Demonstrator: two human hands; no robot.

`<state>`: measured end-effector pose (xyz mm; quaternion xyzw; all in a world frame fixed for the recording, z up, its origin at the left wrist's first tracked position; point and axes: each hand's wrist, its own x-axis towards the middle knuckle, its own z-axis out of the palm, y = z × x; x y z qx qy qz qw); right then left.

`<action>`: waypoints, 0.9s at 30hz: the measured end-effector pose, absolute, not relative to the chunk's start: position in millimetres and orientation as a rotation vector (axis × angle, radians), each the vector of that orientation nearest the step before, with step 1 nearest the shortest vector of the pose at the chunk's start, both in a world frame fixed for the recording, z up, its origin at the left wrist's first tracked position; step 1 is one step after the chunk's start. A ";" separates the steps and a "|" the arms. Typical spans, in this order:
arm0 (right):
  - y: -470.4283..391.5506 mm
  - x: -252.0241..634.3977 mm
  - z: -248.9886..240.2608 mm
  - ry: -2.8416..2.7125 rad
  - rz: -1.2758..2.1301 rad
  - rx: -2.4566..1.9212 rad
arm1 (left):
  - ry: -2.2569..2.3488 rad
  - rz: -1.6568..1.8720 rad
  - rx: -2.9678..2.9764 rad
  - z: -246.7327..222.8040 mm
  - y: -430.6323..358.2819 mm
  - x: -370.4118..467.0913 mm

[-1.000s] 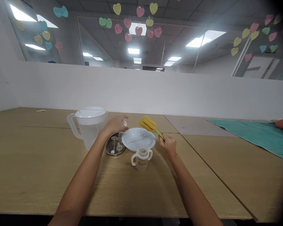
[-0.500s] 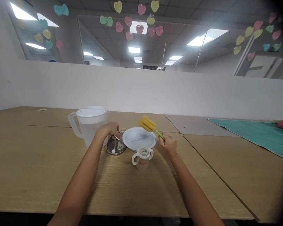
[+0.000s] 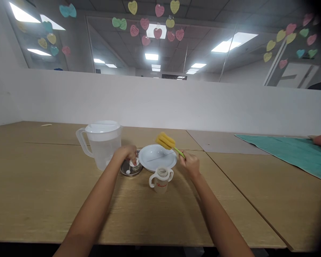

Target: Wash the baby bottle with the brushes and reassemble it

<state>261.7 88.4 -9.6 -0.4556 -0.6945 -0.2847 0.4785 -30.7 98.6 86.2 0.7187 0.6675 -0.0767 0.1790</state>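
My right hand is wrapped round the green handle of a bottle brush, its yellow sponge head raised above the white bowl. My left hand reaches over a round metal tray, fingers pinched on a white ring that looks like a bottle collar. Small parts lie in the tray, among them a thin white piece with a round end; my fingers partly hide the others. In front of the bowl stands an open baby bottle with two white handles and red lettering, touched by neither hand.
Left of the tray stands a clear pitcher with a white lid, close to my left forearm. A green cloth lies on the table at the right. A white wall rises behind the table.
My left hand has turned and lowered a little over the tray, and the white ring now shows more fully under its fingers. My right hand with the brush has hardly moved.
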 end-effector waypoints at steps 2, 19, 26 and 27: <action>88.3 261.9 -9.9 -1.704 -0.675 -1.122 | 1.913 -0.239 1.989 80.3 98.4 -24.1; 85.5 257.5 3.2 -1.674 -0.320 -1.548 | 1.174 0.010 2.678 121.1 13.8 64.7; 88.7 247.0 28.5 -1.445 0.209 -1.351 | 1.285 -0.218 2.725 103.1 13.3 73.9; 89.8 243.5 33.8 -1.432 0.263 -1.289 | 1.316 -0.227 2.702 102.5 14.1 72.1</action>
